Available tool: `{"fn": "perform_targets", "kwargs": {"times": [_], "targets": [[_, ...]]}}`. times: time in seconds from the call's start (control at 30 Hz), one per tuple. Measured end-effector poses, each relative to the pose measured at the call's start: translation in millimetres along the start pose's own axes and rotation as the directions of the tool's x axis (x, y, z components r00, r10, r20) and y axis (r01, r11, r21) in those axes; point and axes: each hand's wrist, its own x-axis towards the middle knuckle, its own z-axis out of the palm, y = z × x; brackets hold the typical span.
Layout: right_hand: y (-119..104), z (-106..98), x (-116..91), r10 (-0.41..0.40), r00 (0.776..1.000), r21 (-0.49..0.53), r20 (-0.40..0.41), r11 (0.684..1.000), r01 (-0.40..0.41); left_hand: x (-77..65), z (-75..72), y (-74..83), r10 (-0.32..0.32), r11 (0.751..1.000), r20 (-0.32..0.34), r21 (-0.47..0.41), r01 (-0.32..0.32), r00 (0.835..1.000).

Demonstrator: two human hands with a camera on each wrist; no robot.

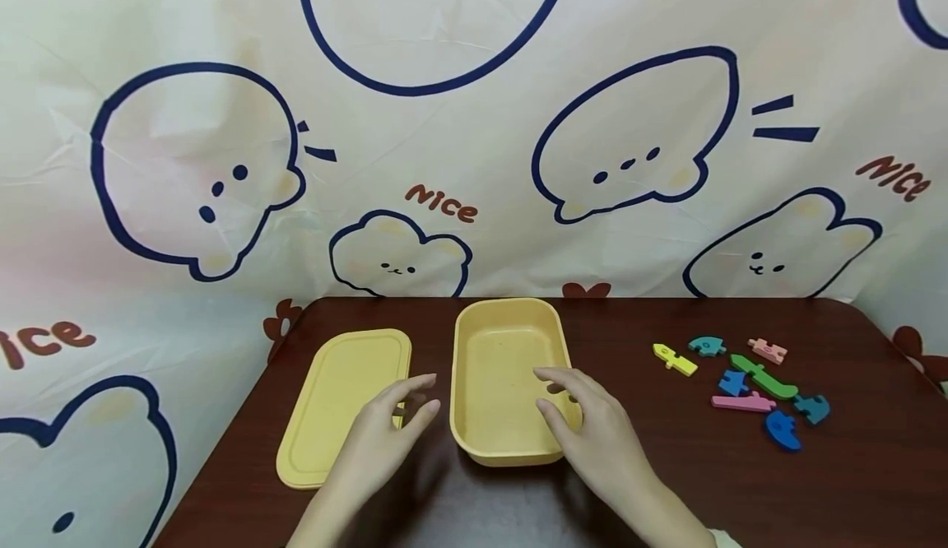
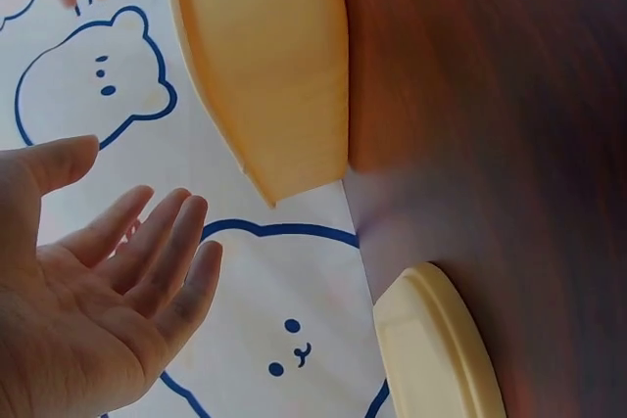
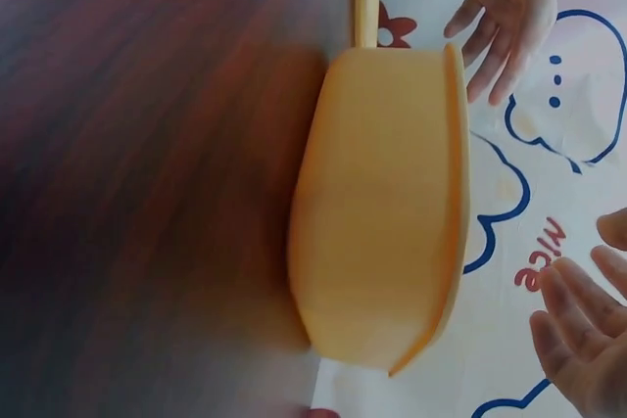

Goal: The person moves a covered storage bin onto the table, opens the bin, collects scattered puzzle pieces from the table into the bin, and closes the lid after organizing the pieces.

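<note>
A yellow rectangular box (image 1: 504,367) stands upright in the middle of the table, its inside bare. Its flat yellow lid (image 1: 333,404) lies to the left of it. My left hand (image 1: 385,429) hovers between lid and box, fingers loosely bent with nothing in them; in the left wrist view the palm (image 2: 108,320) shows bare. Over the box's right rim is my right hand (image 1: 592,424), its thumb and fingers apart and holding nothing. The right wrist view shows its relaxed fingers (image 3: 578,315) away from the box wall (image 3: 382,203).
Several coloured puzzle pieces lie on the right of the dark wooden table (image 1: 629,482), among them a green piece (image 1: 763,375), a yellow piece (image 1: 674,359), a long pink piece (image 1: 743,401) and a blue piece (image 1: 782,431). Behind hangs a printed cloth (image 1: 504,161).
</note>
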Motion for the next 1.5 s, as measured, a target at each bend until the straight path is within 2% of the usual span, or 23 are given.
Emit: {"fn": "perform_targets", "kwargs": {"times": [0.3,0.53,0.77,1.13,1.33,1.5], "targets": [[12.2,-19.6,-11.3,-0.041,0.997,-0.057,-0.069,0.998,0.037,10.4,3.1,-1.1,-0.051,0.998,0.042,-0.046,0.053,0.998],[22.5,-30.4,-16.1,0.008,0.998,-0.042,-0.059,0.999,-0.011,21.8,8.2,-0.6,-0.025,0.996,0.040,-0.088,0.029,0.999],[29.9,-35.2,-20.8,0.059,0.997,0.022,-0.046,0.998,-0.058,27.4,12.7,-1.1,-0.057,0.994,0.074,-0.086,0.064,0.996],[36.0,-44.0,-20.5,0.053,0.998,-0.012,-0.034,0.998,-0.054,38.5,19.9,-3.4,-0.082,0.987,0.131,-0.128,0.099,0.988],[33.2,-50.8,-20.4,0.059,0.998,-0.008,-0.024,0.998,-0.059,46.3,23.6,-5.8,-0.125,0.974,0.139,-0.172,0.148,0.982],[31.3,-55.4,-20.8,0.044,0.999,-0.020,-0.018,0.999,-0.044,47.6,26.2,-9.6,-0.136,0.970,0.165,-0.180,0.166,0.977]]}}
